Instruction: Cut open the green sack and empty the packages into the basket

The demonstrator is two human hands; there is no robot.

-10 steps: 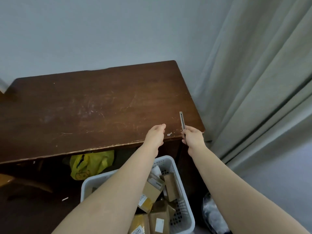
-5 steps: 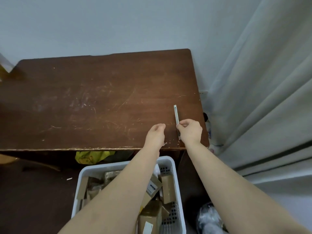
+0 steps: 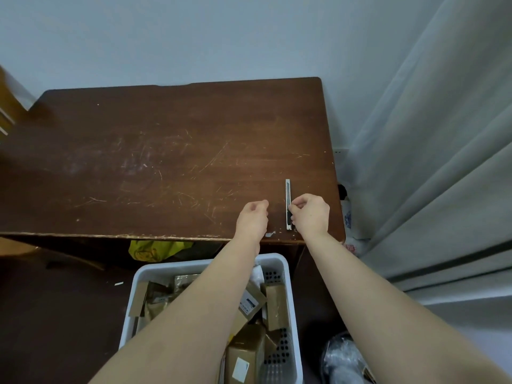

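Basket [image 3: 288, 275], white, on the floor at the near edge of the table [image 3: 166, 151]: full of brown packages [image 3: 245, 353], some with white labels. Green sack [image 3: 155, 249] lies crumpled on the floor under the table, just beyond the basket's far left corner. It looks limp and flat, so it is probably emptied, though its cut end is hidden.

Judged state: cutting and emptying appear done. What is left is only to let go of the cutter [image 3: 288, 195], which lies lengthwise on the table near the right near corner.

Right hand [image 3: 311, 216]: fingers curled, fingertips and thumb pinched on the cutter's right side about mid-length. Whether any weight is carried I cannot tell; the tool looks flat on the wood.

Left hand [image 3: 252, 220]: hovers over the near table edge, just left of the cutter and apart from it. Fingers loosely curled, nothing in them.

Also in view: a grey curtain [image 3: 429, 162] to the right and a clear plastic bag [image 3: 340, 356] on the floor right of the basket.

Change from the earlier frames: a second ago the right hand held the cutter up at the table's near right corner. Now it sits farther in on the table. The left hand has kept alongside. The view has dipped, showing more of the basket.
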